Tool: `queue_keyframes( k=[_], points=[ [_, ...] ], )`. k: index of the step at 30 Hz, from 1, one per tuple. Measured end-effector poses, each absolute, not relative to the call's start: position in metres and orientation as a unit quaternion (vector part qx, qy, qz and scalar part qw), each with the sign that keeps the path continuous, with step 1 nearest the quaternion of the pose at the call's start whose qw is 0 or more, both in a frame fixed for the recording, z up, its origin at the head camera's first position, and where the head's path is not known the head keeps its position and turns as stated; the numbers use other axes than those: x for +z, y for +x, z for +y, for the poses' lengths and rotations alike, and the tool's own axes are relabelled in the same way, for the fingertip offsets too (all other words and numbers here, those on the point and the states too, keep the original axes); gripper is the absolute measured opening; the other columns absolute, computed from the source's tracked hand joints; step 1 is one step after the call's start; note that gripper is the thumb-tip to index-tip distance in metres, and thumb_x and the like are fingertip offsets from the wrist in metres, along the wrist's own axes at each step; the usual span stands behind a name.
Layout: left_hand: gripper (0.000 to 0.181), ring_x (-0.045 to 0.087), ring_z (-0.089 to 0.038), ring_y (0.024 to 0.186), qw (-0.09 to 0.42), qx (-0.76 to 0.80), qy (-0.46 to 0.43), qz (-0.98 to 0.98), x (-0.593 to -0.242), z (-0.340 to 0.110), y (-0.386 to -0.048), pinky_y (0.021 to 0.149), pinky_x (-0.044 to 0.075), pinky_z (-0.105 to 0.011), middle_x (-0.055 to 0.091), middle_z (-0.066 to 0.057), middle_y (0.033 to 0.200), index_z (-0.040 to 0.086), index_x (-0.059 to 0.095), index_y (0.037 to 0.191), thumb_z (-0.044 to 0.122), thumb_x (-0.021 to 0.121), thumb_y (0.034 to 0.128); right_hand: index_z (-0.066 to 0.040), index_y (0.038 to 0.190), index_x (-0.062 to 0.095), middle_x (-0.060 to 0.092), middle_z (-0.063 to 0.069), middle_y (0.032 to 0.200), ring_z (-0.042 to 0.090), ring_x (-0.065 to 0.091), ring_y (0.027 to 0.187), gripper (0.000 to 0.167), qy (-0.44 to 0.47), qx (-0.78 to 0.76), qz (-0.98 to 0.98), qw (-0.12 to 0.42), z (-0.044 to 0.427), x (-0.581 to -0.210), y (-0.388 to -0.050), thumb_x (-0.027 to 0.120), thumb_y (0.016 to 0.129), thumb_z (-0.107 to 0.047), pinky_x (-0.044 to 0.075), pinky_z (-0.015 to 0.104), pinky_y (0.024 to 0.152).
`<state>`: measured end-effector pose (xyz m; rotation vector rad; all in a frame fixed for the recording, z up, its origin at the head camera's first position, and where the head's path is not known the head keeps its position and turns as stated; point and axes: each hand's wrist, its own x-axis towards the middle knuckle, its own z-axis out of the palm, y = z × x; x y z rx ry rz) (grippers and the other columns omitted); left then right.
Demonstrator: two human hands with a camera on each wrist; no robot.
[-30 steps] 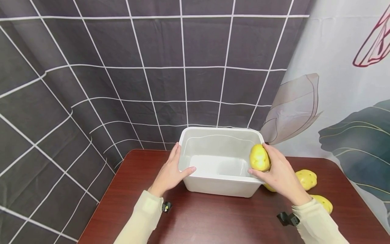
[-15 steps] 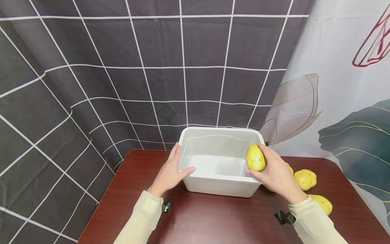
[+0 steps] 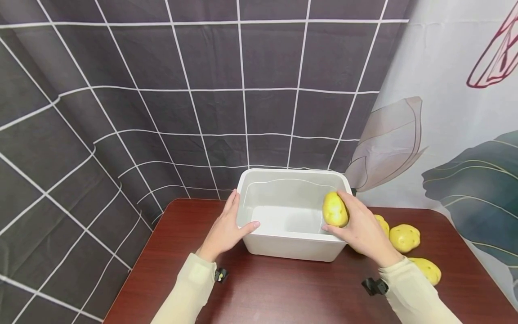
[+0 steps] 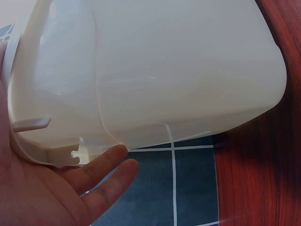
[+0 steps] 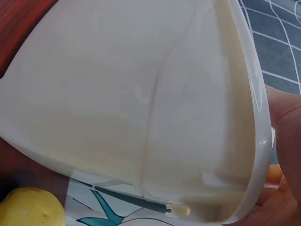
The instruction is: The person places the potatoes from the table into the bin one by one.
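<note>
A white bin point(image 3: 289, 247) stands on the table. My left hand point(image 3: 222, 231) holds its left end, the thumb over the front rim and the fingers along the outside; in the left wrist view two fingertips of this hand point(image 4: 70, 193) lie against the outer wall. My right hand point(image 3: 364, 231) grips a yellow potato point(image 3: 335, 209) between thumb and fingers, over the right end of the bin's opening. From the right wrist, this hand point(image 5: 289, 136) shows beyond the rim point(image 5: 261, 117), which hides most of what it holds.
Several more yellow potatoes lie on the dark red table point(image 3: 283, 288) right of the bin: one point(image 3: 404, 238) behind, one point(image 3: 428, 271) nearer, others partly behind my right hand. A dark gridded cloth point(image 3: 267, 108) hangs behind and left, a white patterned one point(image 3: 449, 135) at the right.
My right hand has moved a little to the left with the potato, further over the bin's opening. Another potato behind that hand has come into view. My left hand has not moved.
</note>
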<state>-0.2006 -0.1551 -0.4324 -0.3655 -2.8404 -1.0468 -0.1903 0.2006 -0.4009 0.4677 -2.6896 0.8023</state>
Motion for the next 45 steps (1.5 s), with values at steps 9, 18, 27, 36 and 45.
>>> queue_keyframes(
  k=[9, 18, 27, 36, 45],
  points=[
    [0.106, 0.03, -0.027, 0.148, 0.046, -0.346, -0.117, -0.93, -0.4342, -0.1553, -0.2011, 0.114, 0.032, -0.049, 0.005, 0.002, 0.169, 0.006, 0.013, 0.161, 0.056, 0.071, 0.0882, 0.003, 0.147, 0.043, 0.051, 0.022, 0.141, 0.04, 0.051, 0.124, 0.094, 0.168, 0.28, -0.936, 0.133, 0.1988, -0.4016, -0.1927, 0.089, 0.075, -0.037, 0.044, 0.06, 0.098],
    [0.107, 0.03, -0.027, 0.148, 0.046, -0.344, -0.118, -0.93, -0.4338, -0.1554, -0.2012, 0.114, 0.032, -0.05, 0.005, 0.001, 0.169, 0.006, 0.013, 0.161, 0.061, 0.068, 0.0873, 0.002, 0.147, 0.043, 0.05, 0.022, 0.144, 0.041, 0.05, 0.127, 0.095, 0.171, 0.274, -0.939, 0.121, 0.1987, -0.4018, -0.1954, 0.086, 0.077, -0.045, 0.042, 0.06, 0.1],
    [0.106, 0.03, -0.027, 0.148, 0.048, -0.345, -0.117, -0.93, -0.4346, -0.1554, -0.2019, 0.114, 0.033, -0.05, 0.005, 0.001, 0.169, 0.006, 0.013, 0.161, 0.057, 0.071, 0.0879, 0.002, 0.148, 0.043, 0.05, 0.023, 0.143, 0.041, 0.05, 0.127, 0.099, 0.172, 0.263, -0.942, 0.116, 0.1983, -0.4023, -0.1966, 0.082, 0.078, -0.055, 0.043, 0.06, 0.1],
    [0.107, 0.029, -0.026, 0.148, 0.046, -0.35, -0.117, -0.928, -0.4349, -0.1558, -0.2016, 0.114, 0.032, -0.05, 0.005, 0.002, 0.169, 0.007, 0.013, 0.161, 0.061, 0.069, 0.0871, 0.001, 0.148, 0.043, 0.051, 0.023, 0.142, 0.041, 0.051, 0.127, 0.095, 0.174, 0.261, -0.942, 0.119, 0.197, -0.402, -0.1959, 0.084, 0.078, -0.049, 0.043, 0.059, 0.1],
    [0.106, 0.028, -0.026, 0.149, 0.049, -0.353, -0.117, -0.927, -0.4355, -0.1554, -0.2021, 0.115, 0.031, -0.051, 0.006, 0.002, 0.169, 0.007, 0.013, 0.161, 0.056, 0.072, 0.0877, 0.003, 0.145, 0.048, 0.054, 0.024, 0.142, 0.043, 0.05, 0.128, 0.079, 0.192, 0.257, -0.935, 0.154, 0.2, -0.4053, -0.1948, 0.08, 0.085, -0.038, 0.041, 0.059, 0.102]
  ],
)
